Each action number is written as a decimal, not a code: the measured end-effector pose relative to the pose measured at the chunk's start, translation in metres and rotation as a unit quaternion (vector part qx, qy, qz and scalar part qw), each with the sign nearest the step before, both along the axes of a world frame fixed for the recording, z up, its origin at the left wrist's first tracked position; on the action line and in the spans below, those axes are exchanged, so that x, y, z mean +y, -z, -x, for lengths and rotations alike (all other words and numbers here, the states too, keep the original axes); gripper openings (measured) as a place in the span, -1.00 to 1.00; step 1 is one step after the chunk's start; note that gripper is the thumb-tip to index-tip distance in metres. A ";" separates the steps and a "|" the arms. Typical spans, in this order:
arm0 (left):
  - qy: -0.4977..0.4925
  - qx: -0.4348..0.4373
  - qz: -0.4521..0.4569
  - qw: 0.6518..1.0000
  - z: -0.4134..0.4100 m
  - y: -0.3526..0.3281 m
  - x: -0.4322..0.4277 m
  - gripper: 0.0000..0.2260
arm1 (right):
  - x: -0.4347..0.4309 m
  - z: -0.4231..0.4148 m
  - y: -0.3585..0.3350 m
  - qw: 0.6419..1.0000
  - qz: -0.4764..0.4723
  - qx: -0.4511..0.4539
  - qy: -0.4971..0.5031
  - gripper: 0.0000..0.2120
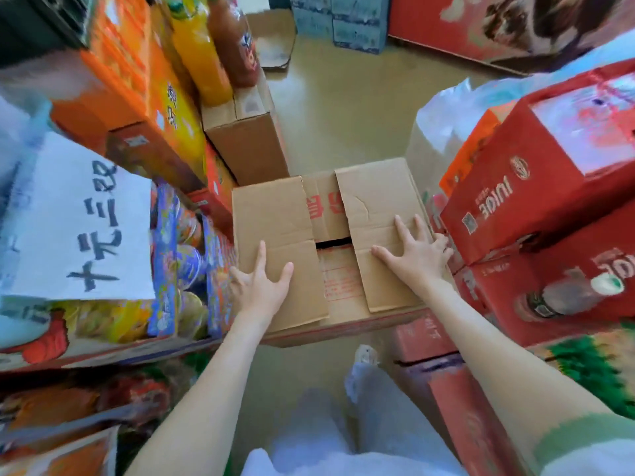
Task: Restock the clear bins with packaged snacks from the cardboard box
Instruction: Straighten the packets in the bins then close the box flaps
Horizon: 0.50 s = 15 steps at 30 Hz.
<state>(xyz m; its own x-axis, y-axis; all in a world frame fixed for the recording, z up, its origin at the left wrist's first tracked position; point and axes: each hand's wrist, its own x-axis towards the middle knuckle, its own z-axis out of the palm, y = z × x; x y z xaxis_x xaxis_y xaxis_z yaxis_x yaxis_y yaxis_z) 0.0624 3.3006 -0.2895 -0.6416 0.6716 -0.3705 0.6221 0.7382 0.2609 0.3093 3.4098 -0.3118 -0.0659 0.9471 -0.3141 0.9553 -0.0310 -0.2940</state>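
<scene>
A view from above, looking down a narrow aisle between stacked goods. In the middle sits a brown cardboard box (275,218), its two long top flaps folded inward with a gap between them. The gap shows inner flaps with red print and a thin dark slit. The person's left hand (263,286) lies flat on the near end of the left flap, fingers spread wide and holding nothing, with the outer fingers reaching over the box's left edge. The right hand (415,255) lies flat on the right flap in the same way, fingers splayed and gripping nothing, the little finger near the box's right edge. Both bare forearms reach in from the near edge, and the right one ends in a green cuff (584,438). Just left of the box are colourful blue and yellow snack packets (185,255), blurred, possibly standing in a container. Above them hangs a white paper sign with black handwritten characters (79,221). Farther left, an orange drink bottle (202,53) and a dark red drink bottle (233,42) stand on a plain brown carton (247,132). To the right are stacked red juice cartons (536,187), touching or nearly touching the box. A tan floor (336,97) runs to the far end. Pale trousers (309,434) and one light shoe (366,355) show at the near edge.
</scene>
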 end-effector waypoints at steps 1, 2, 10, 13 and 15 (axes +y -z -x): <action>-0.003 -0.005 0.000 1.000 0.006 0.003 0.016 -0.32 | 0.015 0.003 0.004 1.000 0.001 -0.001 0.002 -0.23; 0.000 0.001 0.004 1.000 0.013 0.006 0.039 -0.32 | 0.035 0.009 0.009 1.000 0.003 -0.001 0.004 -0.23; 0.059 0.037 0.036 0.997 0.060 0.025 0.206 -0.33 | 0.181 0.047 0.043 0.995 0.051 0.049 0.070 -0.19; 0.100 0.041 0.055 0.993 0.069 0.055 0.275 -0.33 | 0.226 0.053 0.074 0.987 0.065 0.065 0.131 -0.14; 0.138 0.023 0.053 0.989 0.072 0.081 0.329 -0.33 | 0.256 0.052 0.098 0.979 0.067 0.068 0.183 -0.09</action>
